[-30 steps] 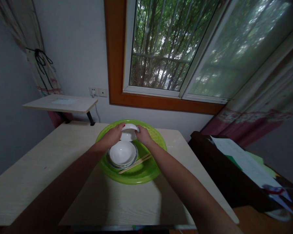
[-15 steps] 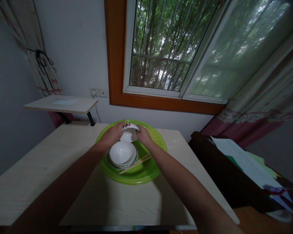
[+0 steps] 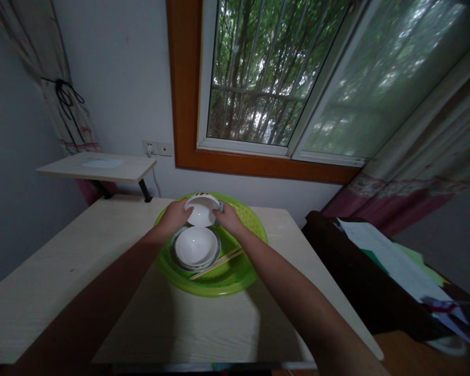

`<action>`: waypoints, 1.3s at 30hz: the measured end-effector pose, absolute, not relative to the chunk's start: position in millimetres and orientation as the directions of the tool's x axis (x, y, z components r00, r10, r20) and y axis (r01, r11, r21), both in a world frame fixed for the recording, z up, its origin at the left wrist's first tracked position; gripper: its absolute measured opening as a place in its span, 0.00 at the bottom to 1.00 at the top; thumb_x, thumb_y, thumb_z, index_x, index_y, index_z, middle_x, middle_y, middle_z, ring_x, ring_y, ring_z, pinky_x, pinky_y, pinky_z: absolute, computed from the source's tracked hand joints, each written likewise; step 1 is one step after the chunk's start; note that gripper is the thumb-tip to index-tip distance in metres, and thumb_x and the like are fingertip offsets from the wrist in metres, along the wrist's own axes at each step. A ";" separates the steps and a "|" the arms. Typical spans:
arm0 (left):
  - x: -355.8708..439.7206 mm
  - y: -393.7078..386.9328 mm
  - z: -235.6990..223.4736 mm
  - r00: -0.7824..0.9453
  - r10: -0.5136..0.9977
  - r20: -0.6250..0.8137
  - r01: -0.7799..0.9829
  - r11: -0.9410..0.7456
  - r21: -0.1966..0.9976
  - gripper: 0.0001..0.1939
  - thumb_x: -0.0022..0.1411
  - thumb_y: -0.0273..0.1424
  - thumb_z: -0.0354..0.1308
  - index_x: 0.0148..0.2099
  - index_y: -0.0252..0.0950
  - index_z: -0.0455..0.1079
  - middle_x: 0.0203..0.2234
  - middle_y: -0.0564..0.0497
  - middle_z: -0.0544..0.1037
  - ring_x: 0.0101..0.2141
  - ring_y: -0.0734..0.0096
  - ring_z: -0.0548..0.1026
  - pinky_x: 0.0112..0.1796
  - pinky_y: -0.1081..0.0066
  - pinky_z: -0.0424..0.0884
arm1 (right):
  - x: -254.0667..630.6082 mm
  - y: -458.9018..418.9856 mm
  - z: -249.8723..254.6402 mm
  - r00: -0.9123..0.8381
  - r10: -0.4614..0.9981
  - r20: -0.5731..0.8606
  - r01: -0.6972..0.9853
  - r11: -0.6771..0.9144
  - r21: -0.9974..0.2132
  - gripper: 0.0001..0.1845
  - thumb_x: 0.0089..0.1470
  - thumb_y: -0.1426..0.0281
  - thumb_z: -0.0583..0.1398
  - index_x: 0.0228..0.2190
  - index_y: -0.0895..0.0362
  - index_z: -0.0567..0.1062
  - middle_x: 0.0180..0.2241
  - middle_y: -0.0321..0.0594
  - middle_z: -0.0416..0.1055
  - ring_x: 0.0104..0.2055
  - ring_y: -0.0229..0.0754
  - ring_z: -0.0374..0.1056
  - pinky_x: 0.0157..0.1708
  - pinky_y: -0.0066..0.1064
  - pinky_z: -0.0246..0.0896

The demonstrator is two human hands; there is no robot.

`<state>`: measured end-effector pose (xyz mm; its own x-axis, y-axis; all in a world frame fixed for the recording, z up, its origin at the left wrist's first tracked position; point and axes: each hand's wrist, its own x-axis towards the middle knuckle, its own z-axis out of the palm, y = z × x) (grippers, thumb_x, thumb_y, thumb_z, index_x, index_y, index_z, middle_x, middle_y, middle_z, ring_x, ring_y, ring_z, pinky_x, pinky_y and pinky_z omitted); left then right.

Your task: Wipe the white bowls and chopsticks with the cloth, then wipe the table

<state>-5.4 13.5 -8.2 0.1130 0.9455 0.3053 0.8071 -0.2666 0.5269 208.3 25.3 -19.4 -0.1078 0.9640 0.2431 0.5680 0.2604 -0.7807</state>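
A white bowl (image 3: 202,212) is tilted with its inside toward me, over the far part of a green basin (image 3: 235,284). My left hand (image 3: 175,216) grips its left rim, thumb on the inside. On the right rim my right hand (image 3: 227,216) is closed, its thumb also at the inner edge. Part of a red pattern shows on the bowl's outer side at the top. Nearer me in the basin, another white bowl (image 3: 196,245) sits upright on stacked dishes. Beside that stack lie wooden chopsticks (image 3: 217,263), slanting up to the right.
The basin stands on a pale wooden table (image 3: 117,292) against the wall. A small raised shelf (image 3: 97,166) on black legs is at the back left. On the right stands a dark piece of furniture (image 3: 337,261) with papers (image 3: 387,256) on it.
The held bowl has tipped and moved slightly left, so more of its inside shows. My left hand has shifted left with it, and its thumb is now visible inside the rim.
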 end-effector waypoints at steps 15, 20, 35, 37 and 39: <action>-6.6 12.7 -5.7 0.112 0.935 0.337 0.747 -0.303 0.592 0.22 0.65 0.27 0.53 0.59 0.32 0.74 0.50 0.41 0.82 0.47 0.60 0.80 0.52 0.64 0.73 | 208.4 25.0 -21.8 -0.182 0.934 0.307 0.555 0.356 -0.752 0.22 0.55 0.80 0.58 0.51 0.57 0.78 0.48 0.42 0.80 0.48 0.43 0.75 0.52 0.34 0.68; -7.1 14.8 -7.4 0.105 0.937 0.332 0.731 -0.299 0.613 0.22 0.63 0.27 0.54 0.58 0.31 0.75 0.48 0.41 0.83 0.46 0.60 0.80 0.51 0.65 0.73 | 208.7 23.8 -19.4 -0.188 0.934 0.304 0.563 0.356 -0.746 0.21 0.54 0.79 0.58 0.48 0.57 0.79 0.45 0.42 0.81 0.46 0.44 0.76 0.50 0.35 0.69; -8.9 16.4 -10.9 0.094 0.928 0.359 0.710 -0.316 0.629 0.22 0.66 0.29 0.53 0.58 0.32 0.75 0.48 0.41 0.83 0.46 0.59 0.80 0.49 0.66 0.72 | 209.2 23.7 -19.5 -0.200 0.923 0.329 0.532 0.384 -0.754 0.22 0.52 0.79 0.58 0.49 0.58 0.78 0.45 0.41 0.80 0.45 0.44 0.75 0.50 0.35 0.69; -9.0 17.1 -11.3 0.085 0.931 0.354 0.711 -0.305 0.633 0.21 0.66 0.29 0.53 0.59 0.32 0.75 0.48 0.40 0.83 0.46 0.59 0.80 0.49 0.65 0.72 | 209.2 23.6 -19.2 -0.200 0.921 0.333 0.537 0.388 -0.749 0.22 0.53 0.79 0.59 0.50 0.58 0.78 0.46 0.41 0.80 0.46 0.44 0.75 0.51 0.35 0.68; -9.1 17.7 -11.6 0.080 0.932 0.354 0.710 -0.302 0.636 0.21 0.67 0.30 0.53 0.59 0.33 0.75 0.48 0.40 0.83 0.46 0.58 0.80 0.50 0.65 0.72 | 209.1 23.4 -19.2 -0.204 0.920 0.335 0.538 0.391 -0.747 0.22 0.53 0.79 0.58 0.50 0.58 0.78 0.46 0.42 0.80 0.47 0.45 0.75 0.51 0.35 0.68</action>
<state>-9.1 17.7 -11.6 0.0799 0.9320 0.3537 0.7102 -0.3022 0.6358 209.1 23.4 -19.2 -0.2035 0.9198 0.3354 0.5376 0.3913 -0.7469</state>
